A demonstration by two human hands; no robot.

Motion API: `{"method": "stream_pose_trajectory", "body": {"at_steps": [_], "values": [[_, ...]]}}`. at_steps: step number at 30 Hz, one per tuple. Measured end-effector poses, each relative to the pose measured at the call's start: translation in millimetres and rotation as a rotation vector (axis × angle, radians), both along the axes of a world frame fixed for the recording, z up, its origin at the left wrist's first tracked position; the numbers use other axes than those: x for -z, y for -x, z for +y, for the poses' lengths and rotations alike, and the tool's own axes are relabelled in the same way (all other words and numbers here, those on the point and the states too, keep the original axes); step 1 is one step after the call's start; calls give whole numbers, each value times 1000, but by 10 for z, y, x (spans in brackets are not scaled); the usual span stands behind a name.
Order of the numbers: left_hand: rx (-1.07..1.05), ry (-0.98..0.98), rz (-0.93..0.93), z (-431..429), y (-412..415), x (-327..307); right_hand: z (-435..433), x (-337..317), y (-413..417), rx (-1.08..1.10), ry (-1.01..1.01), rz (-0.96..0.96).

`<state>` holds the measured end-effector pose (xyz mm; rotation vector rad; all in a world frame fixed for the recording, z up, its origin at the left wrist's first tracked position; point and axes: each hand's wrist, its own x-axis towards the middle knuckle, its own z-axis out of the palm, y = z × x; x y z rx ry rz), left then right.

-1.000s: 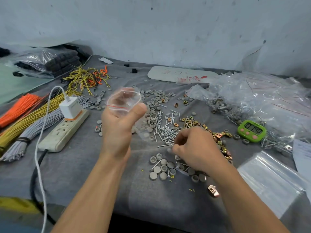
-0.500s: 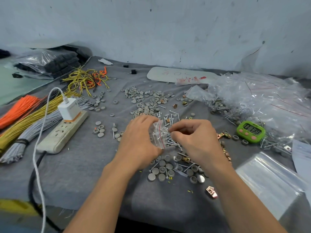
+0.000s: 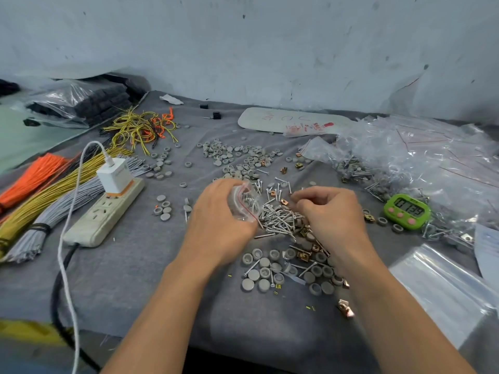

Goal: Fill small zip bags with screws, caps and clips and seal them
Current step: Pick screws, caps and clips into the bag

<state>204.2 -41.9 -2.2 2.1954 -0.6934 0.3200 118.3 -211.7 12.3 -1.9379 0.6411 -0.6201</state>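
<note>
My left hand [image 3: 218, 225] grips bag [image 3: 244, 203] left of screw pile [image 3: 278, 221], bag partly hidden. My right hand [image 3: 329, 214] curled over pile; pinch contents unclear.

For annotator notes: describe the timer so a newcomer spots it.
Start at the heap of clear plastic bags on the right. At its near edge, right of the right hand, lies a lime-green plastic digital timer. Only it has pink buttons.

bare grey cloth [image 3: 129, 279] lies open near-left, bounded by power strip [image 3: 105, 214] and caps [image 3: 263, 273].
</note>
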Motion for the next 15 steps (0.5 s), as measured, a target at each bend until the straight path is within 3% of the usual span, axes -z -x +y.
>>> {"method": "stream_pose_trajectory", "body": {"at_steps": [5,7,10,15], "values": [[-287,-268,-212,55,-17,2,33,55,8,-120,351,364],[-222,-223,-195,26,3,-8,96,59,7,-162,458,441],[-23,-148,-11,-49,54,7,148,52,6,-159,618,540],[30,-63,49,-54,41,14,181,32,5,-70,734,551]]}}
